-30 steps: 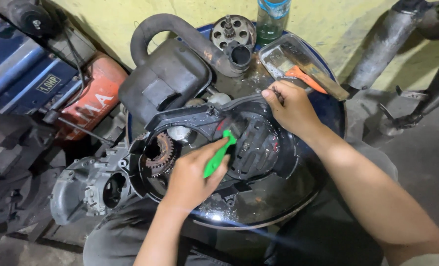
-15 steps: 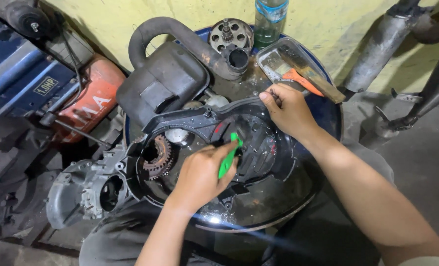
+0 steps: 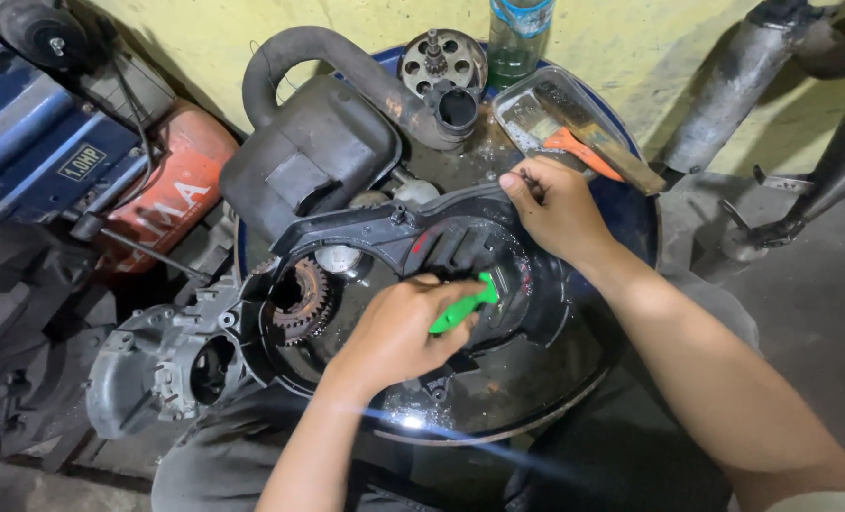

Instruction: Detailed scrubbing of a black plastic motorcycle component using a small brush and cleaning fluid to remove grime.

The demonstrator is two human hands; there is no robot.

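Item: black plastic engine cover, lying flat atop blue drum, round opening facing up, glossy w/ oily film

L hand: closing around green-handled tool, prob. a small brush; handle sticking out toward upper right, working end hidden under the fingers, pressing down inside the cover's hollow

R hand: fingers curling shut, pinching the cover's upper rim; whether anything small is sitting betw. thumb & fingers, cannot tell

Also on drum top:
- black airbox w/ curved rubber intake hose, sitting at upper left, touching the cover's edge
- round metal clutch part, resting at the back by the wall
- clear tray holding paintbrush w/ orange handle, lying just beyond R hand
- green-tinted plastic bottle, standing upright behind tray

Beside drum, lower left: grey metal crankcase, w/ rusty toothed gear showing through the cover's opening

Far left: red-orange housing & blue motor unit, lying on the floor

Right: grey exhaust pipes leaning against yellow wall
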